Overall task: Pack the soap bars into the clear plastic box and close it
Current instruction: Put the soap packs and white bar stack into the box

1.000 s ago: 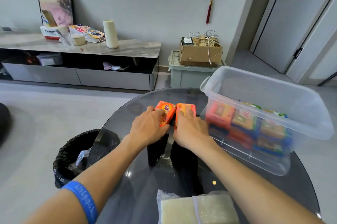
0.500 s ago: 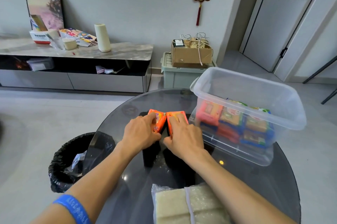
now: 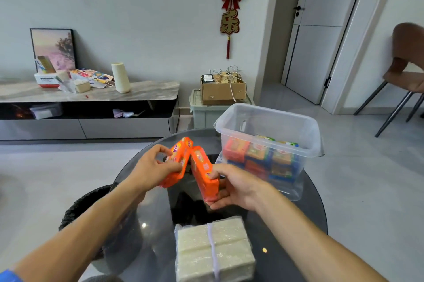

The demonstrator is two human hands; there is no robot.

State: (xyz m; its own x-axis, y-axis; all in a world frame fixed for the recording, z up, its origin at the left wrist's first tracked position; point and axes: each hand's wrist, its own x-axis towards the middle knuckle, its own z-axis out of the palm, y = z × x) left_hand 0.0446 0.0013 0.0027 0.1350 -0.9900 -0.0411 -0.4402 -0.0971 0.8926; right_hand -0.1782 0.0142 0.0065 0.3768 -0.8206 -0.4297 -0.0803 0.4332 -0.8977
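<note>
**A:** Since the print on the wrappers is blurred, no brand can be read. What else is obscured?

**B:** The lid of the clear plastic box (image 3: 270,134) is not seen anywhere. The box's packed contents are seen only through its wall; colours are made out, labels are not. The near edge of the white wrapped block (image 3: 214,249) is cut off at the bottom of the frame. A black bin (image 3: 75,210) is partly hidden behind the glass table (image 3: 305,210).

**A:** Hands?

**B:** An orange soap bar (image 3: 177,162) is pinched by the left hand (image 3: 149,169), thumb on one face, fingers curled over the other. A second orange soap bar (image 3: 204,175) is gripped by the right hand (image 3: 234,186), thumb on top, fingers underneath. Both bars are held tilted above the table, upper ends leaning together; actual contact cannot be confirmed.

**A:** Box position?

**B:** Set on the table, to the right of the hands, open-topped, partly filled with soap bars.
</note>
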